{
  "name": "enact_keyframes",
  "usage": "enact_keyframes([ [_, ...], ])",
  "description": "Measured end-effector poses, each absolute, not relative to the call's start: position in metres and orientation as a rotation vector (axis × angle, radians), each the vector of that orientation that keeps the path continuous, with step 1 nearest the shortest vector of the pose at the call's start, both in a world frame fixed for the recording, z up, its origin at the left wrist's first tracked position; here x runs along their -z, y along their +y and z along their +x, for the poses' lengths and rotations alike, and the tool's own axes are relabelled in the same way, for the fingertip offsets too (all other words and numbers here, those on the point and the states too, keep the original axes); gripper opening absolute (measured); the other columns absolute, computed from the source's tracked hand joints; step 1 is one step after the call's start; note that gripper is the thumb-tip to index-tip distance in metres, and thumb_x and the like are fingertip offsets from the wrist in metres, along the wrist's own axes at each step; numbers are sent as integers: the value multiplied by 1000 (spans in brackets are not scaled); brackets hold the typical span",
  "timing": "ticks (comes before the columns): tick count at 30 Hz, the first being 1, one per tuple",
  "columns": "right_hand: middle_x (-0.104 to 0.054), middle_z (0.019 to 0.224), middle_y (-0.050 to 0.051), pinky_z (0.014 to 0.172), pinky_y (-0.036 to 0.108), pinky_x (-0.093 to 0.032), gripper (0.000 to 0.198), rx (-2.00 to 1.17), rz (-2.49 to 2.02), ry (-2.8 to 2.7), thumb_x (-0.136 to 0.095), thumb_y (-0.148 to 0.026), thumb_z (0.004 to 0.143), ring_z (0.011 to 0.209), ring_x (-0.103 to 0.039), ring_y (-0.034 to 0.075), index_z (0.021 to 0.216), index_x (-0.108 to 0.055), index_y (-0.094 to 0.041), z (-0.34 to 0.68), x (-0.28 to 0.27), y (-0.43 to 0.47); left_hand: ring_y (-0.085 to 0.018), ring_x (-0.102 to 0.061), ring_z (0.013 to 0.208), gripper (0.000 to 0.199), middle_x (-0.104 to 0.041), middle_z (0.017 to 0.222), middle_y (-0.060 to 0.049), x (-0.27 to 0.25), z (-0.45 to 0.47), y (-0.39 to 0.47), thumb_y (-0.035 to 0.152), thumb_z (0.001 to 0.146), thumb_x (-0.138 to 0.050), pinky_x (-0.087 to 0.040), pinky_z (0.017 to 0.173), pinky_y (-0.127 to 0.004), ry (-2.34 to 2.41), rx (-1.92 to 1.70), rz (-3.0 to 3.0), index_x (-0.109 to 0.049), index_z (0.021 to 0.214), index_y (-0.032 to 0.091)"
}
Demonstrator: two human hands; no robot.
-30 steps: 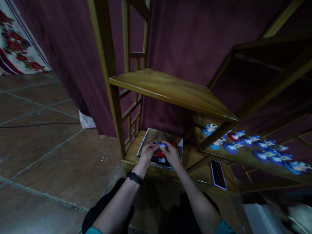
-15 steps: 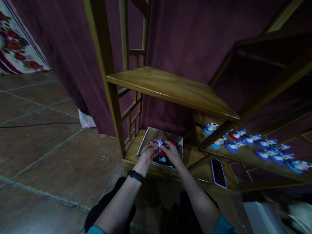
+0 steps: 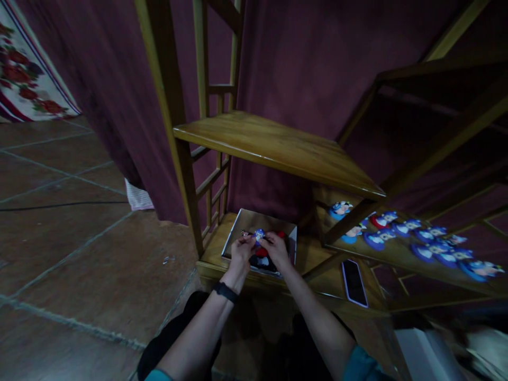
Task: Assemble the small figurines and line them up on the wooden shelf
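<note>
Between my two hands is a small blue-and-white figurine point(image 3: 259, 234), pinched by the fingers of both. My left hand point(image 3: 241, 253) grips it from the left, with a dark band on that wrist. From the right, my right hand point(image 3: 276, 250) closes on its other side. Beneath them a shallow cardboard box point(image 3: 229, 244) rests on the low wooden shelf; red, black and white items lie in it, partly covered by my hands. Several similar figurines point(image 3: 380, 238) on blue or red bases are spread over the shelf to the right.
An upper wooden shelf board point(image 3: 273, 143) overhangs the box. A phone point(image 3: 354, 283) lies on the low shelf to the right. The shelf's upright post point(image 3: 178, 159) stands left of my hands. A purple curtain point(image 3: 301, 69) hangs behind. A cable point(image 3: 63, 204) crosses the tiled floor.
Both hands still hold the figurine over the box, with only slight shifts of the fingers and left wrist. The whole view has shifted slightly.
</note>
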State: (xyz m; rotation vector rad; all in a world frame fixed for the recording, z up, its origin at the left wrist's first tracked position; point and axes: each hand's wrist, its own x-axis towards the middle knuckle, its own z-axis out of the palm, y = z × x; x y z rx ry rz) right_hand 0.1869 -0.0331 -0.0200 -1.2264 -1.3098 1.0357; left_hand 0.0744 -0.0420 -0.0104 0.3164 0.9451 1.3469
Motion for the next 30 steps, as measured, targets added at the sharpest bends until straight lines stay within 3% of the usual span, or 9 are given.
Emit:
enact_keyframes([
  [7,-68,94,2,77,30,-46,34,-1385,-1098,-974,-69,-33,63,84,-61,17,95,-66,-21,183,13,-40,-11,-61,58,12,-62,61,-2,7,64,-33,1,69,-61,-53,64,-25,839,-1213,187,-58,68,13],
  [12,-67,99,3,82,32,-46,39,-1393,-1079,-963,-72,-31,59,91,-60,19,96,-64,-20,184,7,-44,-12,-62,60,12,-63,64,-3,4,60,-31,0,71,-58,-53,65,-25,816,-1163,162,-59,71,12],
  [19,-65,80,0,67,28,-47,32,-1246,-1209,-1031,-69,-40,63,71,-60,15,88,-63,-20,186,6,-38,-14,-64,63,7,-66,69,-8,2,56,-28,16,75,-61,-52,62,-26,850,-1038,306,-61,80,12],
  [25,-62,75,-1,59,25,-47,30,-1123,-1271,-1156,-63,-45,67,62,-57,13,85,-60,-20,190,19,-30,-13,-62,56,20,-65,62,-5,3,57,-30,31,69,-68,-49,58,-25,944,-1032,446,-59,74,14],
  [30,-61,72,-2,54,25,-47,27,-1070,-1304,-1233,-59,-45,71,58,-56,13,84,-57,-22,193,24,-28,-10,-53,44,38,-60,52,-4,7,57,-29,50,65,-66,-40,45,-21,1062,-971,550,-56,63,13],
])
